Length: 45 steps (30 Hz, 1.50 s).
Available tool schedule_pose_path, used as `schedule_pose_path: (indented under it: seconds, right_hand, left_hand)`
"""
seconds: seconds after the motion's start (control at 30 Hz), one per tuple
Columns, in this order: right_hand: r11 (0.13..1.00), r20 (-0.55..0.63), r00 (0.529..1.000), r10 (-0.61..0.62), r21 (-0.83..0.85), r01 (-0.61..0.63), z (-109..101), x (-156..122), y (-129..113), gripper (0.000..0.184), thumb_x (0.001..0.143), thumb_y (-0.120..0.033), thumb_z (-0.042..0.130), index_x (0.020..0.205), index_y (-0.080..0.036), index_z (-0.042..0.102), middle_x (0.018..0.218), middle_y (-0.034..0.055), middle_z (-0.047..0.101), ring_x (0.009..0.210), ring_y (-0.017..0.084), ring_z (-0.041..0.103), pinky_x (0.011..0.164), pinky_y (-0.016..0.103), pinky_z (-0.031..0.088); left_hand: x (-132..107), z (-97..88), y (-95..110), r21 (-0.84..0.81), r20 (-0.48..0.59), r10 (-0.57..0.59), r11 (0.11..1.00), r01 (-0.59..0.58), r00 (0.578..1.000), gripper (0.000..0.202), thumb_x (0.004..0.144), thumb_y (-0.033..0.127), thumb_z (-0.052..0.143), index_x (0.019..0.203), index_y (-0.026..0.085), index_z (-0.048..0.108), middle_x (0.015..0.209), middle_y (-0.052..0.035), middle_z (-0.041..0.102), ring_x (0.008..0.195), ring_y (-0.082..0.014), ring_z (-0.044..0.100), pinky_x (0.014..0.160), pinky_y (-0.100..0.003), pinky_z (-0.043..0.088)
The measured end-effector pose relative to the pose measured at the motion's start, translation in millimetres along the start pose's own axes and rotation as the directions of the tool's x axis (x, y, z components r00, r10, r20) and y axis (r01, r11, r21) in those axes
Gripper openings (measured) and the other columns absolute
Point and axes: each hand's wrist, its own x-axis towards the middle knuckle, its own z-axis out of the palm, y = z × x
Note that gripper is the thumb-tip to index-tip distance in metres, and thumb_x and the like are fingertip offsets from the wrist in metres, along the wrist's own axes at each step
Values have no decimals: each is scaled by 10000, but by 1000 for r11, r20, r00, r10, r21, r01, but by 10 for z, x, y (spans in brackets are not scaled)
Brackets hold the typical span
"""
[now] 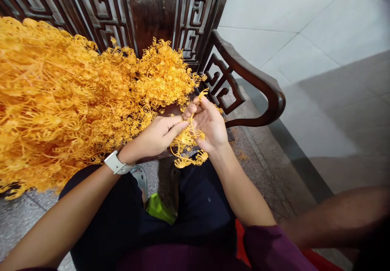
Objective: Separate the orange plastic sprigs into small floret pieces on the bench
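Note:
My right hand (210, 122) is curled around a small yellow plastic sprig (186, 146) that hangs below my palm. My left hand (160, 135), with a white watch (115, 163) on its wrist, pinches the same sprig at its top, fingertips touching those of my right hand. Both hands hover over the front edge of a dark carved wooden chair (243, 76). A big heap of the same yellow plastic sprigs (61, 100) covers the chair seat to the left, just behind my left hand.
The chair's armrest (265, 88) curves to the right of my hands. My knees in dark trousers (201, 206) and green slippers (158, 208) are below. Another person's bare arm (338, 218) reaches in at the lower right. Pale floor tiles (304, 27) lie beyond.

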Motion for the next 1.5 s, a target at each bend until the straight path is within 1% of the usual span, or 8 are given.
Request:
schedule_pose_path:
  seconds: [0.17, 0.3, 0.47, 0.7, 0.87, 1.03, 1.3, 1.5]
  right_hand:
    - [1000, -48, 999, -14, -3, 14, 55, -14, -44, 320, 945, -483, 721, 814, -239, 561, 682, -48, 377, 600, 115, 427, 559, 250, 435]
    - [1000, -54, 998, -12, -22, 11, 103, -22, -20, 329, 949, -455, 724, 775, -227, 563, 637, -78, 212, 530, 96, 269, 512, 233, 349]
    - [999, -66, 998, -23, -42, 20, 71, -24, 51, 315, 873, -470, 786, 785, -229, 602, 602, -97, 181, 525, 97, 163, 470, 239, 245]
    - [999, -146, 989, 17, 36, -12, 24, 28, 81, 300, 870, -474, 833, 893, -228, 662, 558, -118, 159, 485, 88, 139, 444, 221, 233]
    - [991, -178, 977, 119, 80, -106, -58, 80, 62, 256, 911, -453, 780, 901, -219, 675, 559, -100, 266, 505, 83, 298, 513, 208, 345]
    - [991, -115, 993, 17, -130, -32, -126, 39, 53, 141, 912, -350, 725, 947, -214, 732, 799, -10, 577, 710, 110, 528, 604, 231, 406]
    - [884, 208, 978, 15, -459, 84, -138, -21, 101, 161, 924, -352, 731, 932, -211, 654, 783, -26, 625, 650, 101, 462, 591, 267, 358]
    - [886, 232, 972, -30, -444, 133, -105, -12, 148, 166, 979, -305, 640, 857, -193, 645, 757, -20, 649, 617, 96, 458, 607, 269, 384]
  left_hand:
    - [12, -20, -15, 29, 21, 39, 999, -39, 999, 428, 1108, 420, 440, 739, 204, 424, 683, 26, 475, 617, -124, 422, 625, -310, 316]
    - [1, 39, -10, 59, 80, 83, 994, -88, 993, 411, 1116, 393, 420, 756, 201, 474, 707, 18, 523, 648, -134, 455, 660, -318, 331]
    - [-5, 111, -11, 73, 87, 92, 992, -99, 992, 381, 1107, 339, 440, 756, 198, 484, 707, 21, 510, 654, -132, 453, 660, -322, 313]
    - [10, 182, -70, 74, 87, 55, 995, -61, 995, 390, 1115, 350, 417, 764, 196, 492, 715, 20, 530, 648, -129, 455, 648, -313, 316]
    - [17, 225, -129, -43, 22, -52, 998, 53, 998, 424, 1108, 413, 445, 743, 200, 470, 677, 31, 484, 624, -124, 451, 619, -297, 327]
    - [52, 117, -183, -179, -136, -109, 980, 84, 985, 422, 1092, 485, 486, 796, 193, 557, 696, 16, 542, 633, -123, 512, 618, -280, 396]
    - [75, -45, -181, -168, -321, -78, 986, 24, 944, 464, 1067, 476, 562, 698, 195, 543, 611, 15, 539, 551, -110, 500, 551, -267, 401]
    - [80, -7, -116, -250, -337, -94, 968, 7, 937, 449, 1064, 483, 563, 720, 195, 572, 593, 20, 541, 520, -106, 492, 517, -260, 399]
